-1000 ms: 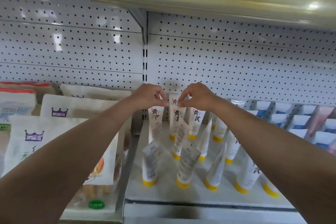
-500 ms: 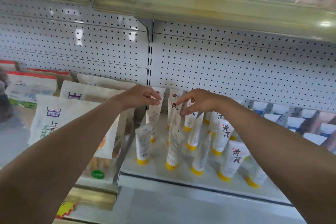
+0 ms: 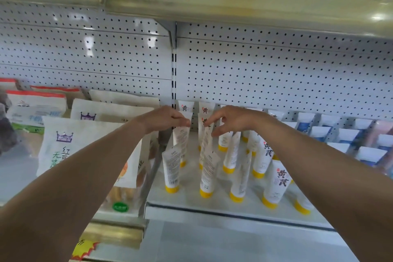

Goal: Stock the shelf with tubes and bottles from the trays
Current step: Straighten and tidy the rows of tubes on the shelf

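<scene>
Head cam: shelf (image 3: 191,202) holds white tubes (image 3: 274,183) standing on yellow caps, several rows deep, right up to the pegboard (image 3: 276,74). Paper bags (image 3: 63,144) stand in the bay to the left, blue-and-white boxes (image 3: 370,153) off to the right. Left hand (image 3: 163,119) has flat fingers touching a back-row tube (image 3: 180,136). Right hand (image 3: 231,119) has loose, spread fingers brushing another tube (image 3: 205,134), gripping nothing. Compared with half a second ago, both hands sit slightly wider apart. Tubes look glossy and soft.
</scene>
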